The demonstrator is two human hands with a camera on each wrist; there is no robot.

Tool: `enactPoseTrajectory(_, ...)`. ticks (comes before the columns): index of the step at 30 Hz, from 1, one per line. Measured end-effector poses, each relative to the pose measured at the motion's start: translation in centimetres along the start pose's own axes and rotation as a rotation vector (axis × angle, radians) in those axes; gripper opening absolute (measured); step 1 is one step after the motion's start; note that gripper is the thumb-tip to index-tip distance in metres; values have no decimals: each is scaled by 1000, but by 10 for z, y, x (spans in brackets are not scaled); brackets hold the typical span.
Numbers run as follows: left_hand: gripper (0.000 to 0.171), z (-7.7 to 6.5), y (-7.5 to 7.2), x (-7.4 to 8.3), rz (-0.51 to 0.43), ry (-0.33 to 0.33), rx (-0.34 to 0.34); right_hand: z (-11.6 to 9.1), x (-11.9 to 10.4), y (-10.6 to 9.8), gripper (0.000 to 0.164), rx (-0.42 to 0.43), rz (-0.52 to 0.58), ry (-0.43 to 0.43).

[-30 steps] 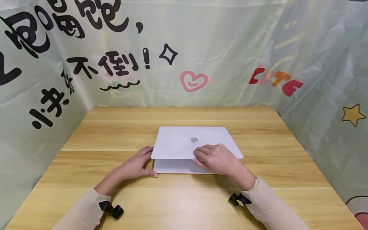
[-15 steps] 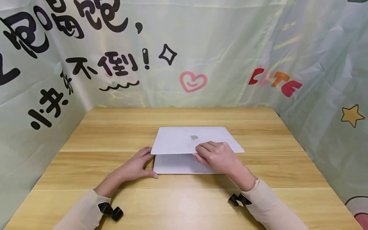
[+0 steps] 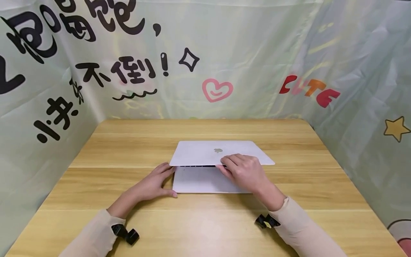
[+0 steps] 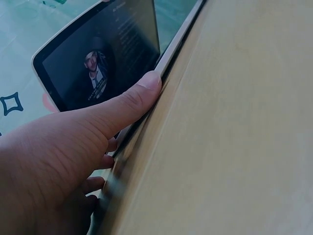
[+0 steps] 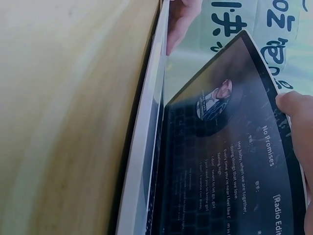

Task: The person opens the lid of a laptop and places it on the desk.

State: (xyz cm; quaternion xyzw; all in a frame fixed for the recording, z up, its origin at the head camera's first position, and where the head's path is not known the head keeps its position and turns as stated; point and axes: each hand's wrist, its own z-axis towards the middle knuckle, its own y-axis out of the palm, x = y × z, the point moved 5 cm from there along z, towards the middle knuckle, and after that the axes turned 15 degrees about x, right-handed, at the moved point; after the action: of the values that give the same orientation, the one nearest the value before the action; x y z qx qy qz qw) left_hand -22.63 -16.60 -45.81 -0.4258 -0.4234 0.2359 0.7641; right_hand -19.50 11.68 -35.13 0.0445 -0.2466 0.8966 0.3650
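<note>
Laptop [image 3: 202,159], smooth and pale with rounded corners, sits near the middle of the straight-grained wooden table [image 3: 205,225], its thin, flat lid [image 3: 194,151] raised partway above the base [image 3: 199,181]. The right hand [image 3: 245,173] pinches the lid's front edge between thumb and bent fingers. The left hand [image 3: 152,184] is loosely spread, not clenched: its straight thumb touches the base's front corner, fingers along the left side. The glossy, dark screen [image 5: 239,152] shows pale lettering and a round picture.
</note>
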Motion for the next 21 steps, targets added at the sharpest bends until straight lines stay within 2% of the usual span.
enactPoseTrajectory(11, 110, 1, 1, 0, 7, 23, -2, 11, 9, 2, 34, 75, -48, 28)
enactPoseTrajectory(21, 110, 0, 2, -1, 7, 21, -4, 24, 20, 7, 38, 2, -111, 110)
